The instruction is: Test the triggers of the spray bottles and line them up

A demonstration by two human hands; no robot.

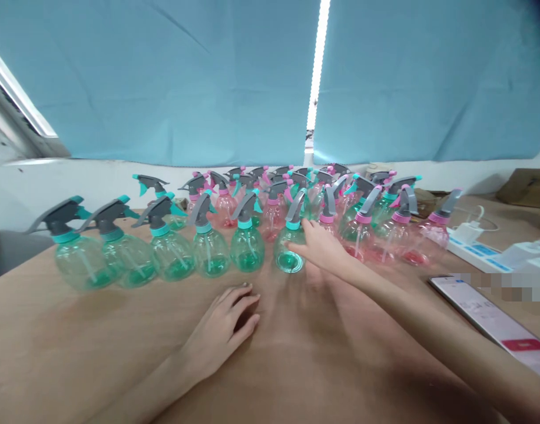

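Observation:
My right hand [319, 242] grips the round body of a green spray bottle [289, 259] from its right side, thumb across the front and other fingers partly hidden behind it. That bottle is upright, with a turquoise collar and a grey trigger head. My left hand [225, 321] rests on the wooden table with its fingers apart and a little bent, holding nothing. To the left of the held bottle stands a front row of several green spray bottles, the nearest being a green bottle [247, 253]. Right of my right hand are pink spray bottles, including a pink bottle [391, 238].
More green and pink spray bottles crowd behind the front row, among them a pink one [226, 207]. A phone [494, 321] lies at the right, below a white power strip [477, 250] with chargers. A blue curtain [185, 82] hangs behind the table [97, 347].

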